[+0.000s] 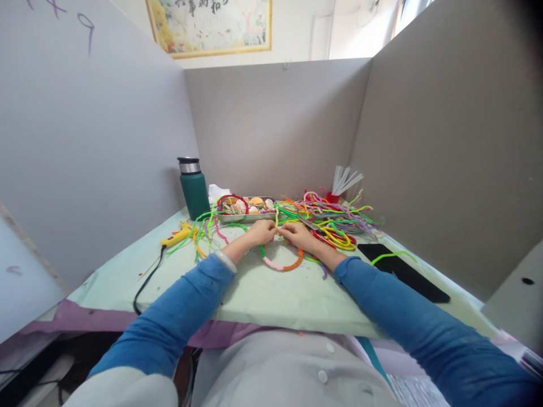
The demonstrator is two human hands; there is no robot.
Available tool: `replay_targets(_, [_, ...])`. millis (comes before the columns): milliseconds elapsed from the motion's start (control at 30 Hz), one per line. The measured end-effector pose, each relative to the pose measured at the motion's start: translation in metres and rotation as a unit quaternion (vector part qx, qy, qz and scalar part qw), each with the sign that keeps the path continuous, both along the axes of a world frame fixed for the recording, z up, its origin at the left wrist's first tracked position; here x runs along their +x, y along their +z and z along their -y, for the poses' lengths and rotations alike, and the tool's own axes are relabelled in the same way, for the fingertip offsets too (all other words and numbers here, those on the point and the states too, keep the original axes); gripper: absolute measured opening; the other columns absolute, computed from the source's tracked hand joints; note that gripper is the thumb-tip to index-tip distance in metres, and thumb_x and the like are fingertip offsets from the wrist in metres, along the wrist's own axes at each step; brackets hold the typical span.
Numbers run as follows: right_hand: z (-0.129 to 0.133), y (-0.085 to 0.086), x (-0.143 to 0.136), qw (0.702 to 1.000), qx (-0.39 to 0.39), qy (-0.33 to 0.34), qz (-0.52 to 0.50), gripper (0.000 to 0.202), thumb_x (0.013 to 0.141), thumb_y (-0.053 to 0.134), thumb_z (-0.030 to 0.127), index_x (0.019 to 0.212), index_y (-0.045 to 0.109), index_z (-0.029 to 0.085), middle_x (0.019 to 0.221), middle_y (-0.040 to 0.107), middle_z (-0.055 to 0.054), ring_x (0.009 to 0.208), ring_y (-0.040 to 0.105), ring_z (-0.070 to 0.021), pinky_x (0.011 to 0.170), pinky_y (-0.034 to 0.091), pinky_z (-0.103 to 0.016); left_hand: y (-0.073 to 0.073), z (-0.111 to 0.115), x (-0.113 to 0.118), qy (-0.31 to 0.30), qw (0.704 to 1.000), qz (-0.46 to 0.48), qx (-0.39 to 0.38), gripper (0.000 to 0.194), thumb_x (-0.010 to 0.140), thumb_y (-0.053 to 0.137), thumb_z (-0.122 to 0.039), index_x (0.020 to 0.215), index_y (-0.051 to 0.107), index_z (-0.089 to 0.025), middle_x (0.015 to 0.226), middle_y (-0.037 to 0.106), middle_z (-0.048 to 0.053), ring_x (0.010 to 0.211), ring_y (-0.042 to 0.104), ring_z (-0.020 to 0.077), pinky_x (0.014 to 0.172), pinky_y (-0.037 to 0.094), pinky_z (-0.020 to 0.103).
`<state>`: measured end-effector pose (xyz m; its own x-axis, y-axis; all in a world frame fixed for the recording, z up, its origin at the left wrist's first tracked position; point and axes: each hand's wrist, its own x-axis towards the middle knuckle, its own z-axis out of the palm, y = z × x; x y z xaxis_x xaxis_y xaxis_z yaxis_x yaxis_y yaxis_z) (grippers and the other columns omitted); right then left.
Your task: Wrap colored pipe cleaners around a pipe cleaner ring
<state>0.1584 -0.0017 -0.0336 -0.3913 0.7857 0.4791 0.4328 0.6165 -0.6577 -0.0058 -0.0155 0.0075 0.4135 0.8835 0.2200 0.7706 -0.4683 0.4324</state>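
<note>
Pinching a pale-yellow pipe cleaner (277, 215) in fingertips, left hand (263, 231) and right hand (296, 234) nearly touching. Multicoloured ring (274, 265) directly nearside, over worktop (258, 302). Shell tray (250, 217) behind hands; glue gun (178, 233) left; pipe-cleaner pile (339, 216) right.

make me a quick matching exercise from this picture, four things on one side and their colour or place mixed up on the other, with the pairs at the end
Things
1. bottle
2. ring
3. glue gun
4. pipe cleaner

Colours and places
A. sticks up by the fingertips of the left hand and the right hand
B. lies at the left, a black cord running from it
C. dark green, standing upright
D. orange, pink and green in parts

Pairs: 1-C, 2-D, 3-B, 4-A
</note>
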Motion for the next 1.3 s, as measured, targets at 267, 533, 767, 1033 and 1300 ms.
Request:
replay_targets(267, [0.0015, 0.0019, -0.0005, 0.999, 0.028, -0.010, 0.029, 0.029, 0.080, 0.044, 0.037, 0.062, 0.052, 0.014, 0.055, 0.050, 0.002, 0.052, 0.040, -0.0088, 0.050, 0.028, -0.020, -0.0049, -0.0036, -0.0016, -0.012, 1.000, 0.001, -0.023, 0.026, 0.081, 0.039, -0.029, 0.081, 0.059, -0.013, 0.067, 0.063, 0.003, 0.038, 0.045, 0.0064, 0.042, 0.035, 0.018])
replay_targets(533, [0.0030, 0.0039, -0.0007, 0.998, 0.043, -0.010, 0.048, 0.027, 0.080, 0.044, 0.032, 0.062, 0.053, 0.014, 0.054, 0.051, 0.001, 0.053, 0.040, -0.0091, 0.050, 0.027, -0.021, -0.0048, -0.0037, -0.0019, -0.016, 1.000, -0.010, -0.024, 0.026, 0.081, 0.038, -0.030, 0.079, 0.058, -0.013, 0.068, 0.064, 0.003, 0.037, 0.046, 0.0067, 0.040, 0.035, 0.018])
replay_targets(767, [0.0034, 0.0045, -0.0012, 0.998, 0.045, -0.007, 0.049, 0.027, 0.079, 0.045, 0.031, 0.062, 0.054, 0.013, 0.055, 0.051, 0.001, 0.053, 0.041, -0.0091, 0.050, 0.027, -0.020, -0.0053, -0.0035, -0.0019, -0.014, 1.000, -0.011, -0.026, 0.026, 0.080, 0.038, -0.029, 0.080, 0.058, -0.013, 0.068, 0.064, 0.003, 0.037, 0.046, 0.0069, 0.040, 0.034, 0.018])
replay_targets(1033, [0.0028, 0.0039, -0.0009, 0.998, 0.043, -0.008, 0.050, 0.025, 0.080, 0.045, 0.030, 0.065, 0.057, 0.013, 0.056, 0.053, 0.001, 0.054, 0.043, -0.0097, 0.051, 0.029, -0.021, -0.0064, -0.0052, -0.0024, -0.020, 1.000, -0.014, -0.016, 0.025, 0.080, 0.038, -0.028, 0.077, 0.058, -0.012, 0.066, 0.064, 0.003, 0.037, 0.045, 0.0065, 0.040, 0.033, 0.017])
replay_targets(1300, [0.0035, 0.0035, -0.0008, 0.997, 0.041, -0.005, 0.058, 0.024, 0.080, 0.045, 0.028, 0.067, 0.058, 0.013, 0.056, 0.053, 0.001, 0.053, 0.043, -0.0092, 0.051, 0.029, -0.020, -0.0079, -0.0074, -0.0030, -0.021, 0.999, -0.023, -0.013, 0.025, 0.079, 0.037, -0.026, 0.077, 0.058, -0.013, 0.065, 0.064, 0.002, 0.038, 0.047, 0.0074, 0.041, 0.034, 0.018])
